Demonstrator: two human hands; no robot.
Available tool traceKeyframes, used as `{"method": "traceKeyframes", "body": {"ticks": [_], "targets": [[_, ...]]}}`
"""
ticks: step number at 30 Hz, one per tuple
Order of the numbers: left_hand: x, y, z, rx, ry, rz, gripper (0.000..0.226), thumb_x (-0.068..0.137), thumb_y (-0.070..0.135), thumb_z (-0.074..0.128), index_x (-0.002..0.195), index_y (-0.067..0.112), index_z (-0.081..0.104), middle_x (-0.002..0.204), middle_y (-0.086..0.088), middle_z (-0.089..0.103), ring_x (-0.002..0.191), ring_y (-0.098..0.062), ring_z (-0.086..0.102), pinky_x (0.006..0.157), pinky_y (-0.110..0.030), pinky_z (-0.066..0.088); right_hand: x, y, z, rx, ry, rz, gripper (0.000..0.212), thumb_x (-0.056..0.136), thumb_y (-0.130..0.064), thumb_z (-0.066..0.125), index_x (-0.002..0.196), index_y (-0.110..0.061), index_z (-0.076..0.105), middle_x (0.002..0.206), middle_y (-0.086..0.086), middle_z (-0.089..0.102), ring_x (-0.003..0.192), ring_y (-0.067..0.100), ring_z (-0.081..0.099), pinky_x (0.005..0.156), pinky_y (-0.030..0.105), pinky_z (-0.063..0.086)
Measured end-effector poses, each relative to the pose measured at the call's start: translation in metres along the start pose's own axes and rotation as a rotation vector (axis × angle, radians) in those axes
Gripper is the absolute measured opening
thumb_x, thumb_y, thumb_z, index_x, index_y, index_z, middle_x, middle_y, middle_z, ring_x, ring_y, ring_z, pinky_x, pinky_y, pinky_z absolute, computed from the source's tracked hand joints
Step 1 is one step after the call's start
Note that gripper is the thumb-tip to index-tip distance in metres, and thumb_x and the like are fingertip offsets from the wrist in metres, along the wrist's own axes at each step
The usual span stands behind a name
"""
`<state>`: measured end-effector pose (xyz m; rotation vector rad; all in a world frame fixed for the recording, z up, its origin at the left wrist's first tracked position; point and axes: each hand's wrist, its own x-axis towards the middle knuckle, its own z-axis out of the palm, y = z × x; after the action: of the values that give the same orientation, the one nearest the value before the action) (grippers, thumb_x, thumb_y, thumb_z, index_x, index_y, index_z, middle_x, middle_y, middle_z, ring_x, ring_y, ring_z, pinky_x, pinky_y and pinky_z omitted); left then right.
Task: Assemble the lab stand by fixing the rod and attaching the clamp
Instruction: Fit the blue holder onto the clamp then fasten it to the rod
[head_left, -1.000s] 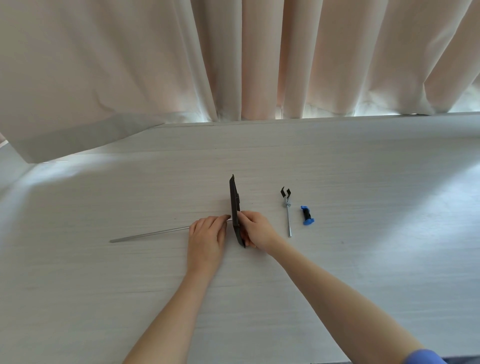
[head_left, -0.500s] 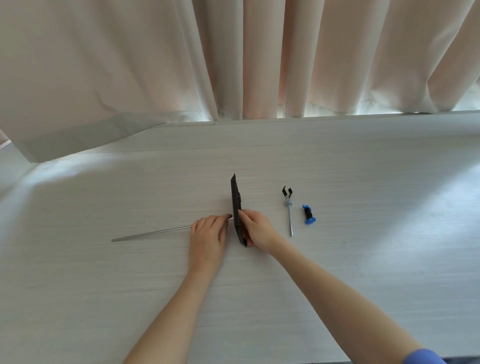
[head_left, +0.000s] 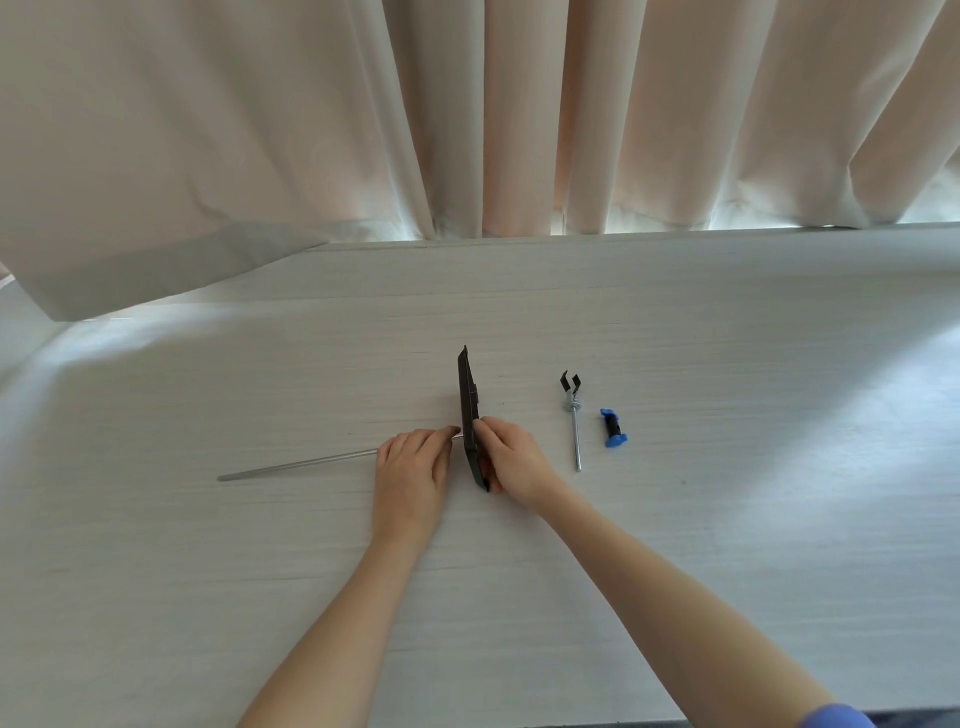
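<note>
A long metal rod (head_left: 298, 465) lies flat on the white table (head_left: 727, 519), reaching left. The left hand (head_left: 410, 470) curls round its right end. That end meets a black base plate (head_left: 470, 415) standing on its edge. The right hand (head_left: 511, 457) grips the plate's near end. Right of it lie a clamp (head_left: 574, 415), then a small blue piece (head_left: 614, 428).

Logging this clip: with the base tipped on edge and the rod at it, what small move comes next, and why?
Probably the left hand twists the rod further into the base, which the right hand holds on edge; clamp and blue connector lie untouched.
</note>
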<state>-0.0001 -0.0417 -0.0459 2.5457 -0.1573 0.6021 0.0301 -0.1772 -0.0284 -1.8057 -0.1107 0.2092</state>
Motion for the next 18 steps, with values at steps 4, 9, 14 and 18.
{"method": "traceKeyframes", "body": {"ticks": [4, 9, 14, 18], "targets": [[0.0, 0.0, 0.0, -0.006, 0.003, 0.005, 0.021, 0.093, 0.016, 0.05, 0.107, 0.018, 0.065, 0.092, 0.002, 0.068, 0.088, -0.022, 0.059, 0.087, -0.03, 0.033, 0.002, 0.002, -0.004, 0.112, 0.013, 0.068, 0.035, 0.097, -0.031, 0.037, 0.069, -0.013, 0.05, 0.052, 0.005, 0.05, 0.035, 0.016, 0.044, 0.035, 0.021, 0.034], [0.0, 0.0, 0.0, 0.001, 0.017, 0.004, 0.019, 0.092, 0.015, 0.052, 0.105, 0.017, 0.065, 0.09, 0.001, 0.068, 0.086, -0.024, 0.058, 0.085, -0.027, 0.03, -0.005, 0.01, -0.002, 0.014, 0.042, -0.088, 0.008, 0.092, -0.019, 0.046, 0.087, -0.023, 0.051, 0.052, -0.001, 0.049, 0.038, 0.014, 0.043, 0.04, 0.021, 0.037], [0.0, 0.0, 0.0, 0.002, 0.007, -0.001, 0.02, 0.093, 0.017, 0.049, 0.106, 0.018, 0.065, 0.091, 0.001, 0.068, 0.087, -0.024, 0.058, 0.085, -0.026, 0.029, -0.006, 0.009, 0.001, -0.093, 0.069, -0.131, 0.019, 0.095, -0.021, 0.042, 0.077, -0.019, 0.049, 0.051, -0.003, 0.047, 0.036, 0.009, 0.041, 0.042, 0.019, 0.037], [0.0, 0.0, 0.0, 0.009, 0.004, 0.008, 0.019, 0.092, 0.016, 0.051, 0.105, 0.018, 0.065, 0.091, 0.001, 0.068, 0.087, -0.023, 0.059, 0.084, -0.026, 0.028, -0.006, 0.007, 0.0, -0.013, 0.083, -0.076, 0.033, 0.097, -0.024, 0.041, 0.066, -0.015, 0.049, 0.054, 0.0, 0.05, 0.036, 0.008, 0.043, 0.043, 0.025, 0.039]]}}
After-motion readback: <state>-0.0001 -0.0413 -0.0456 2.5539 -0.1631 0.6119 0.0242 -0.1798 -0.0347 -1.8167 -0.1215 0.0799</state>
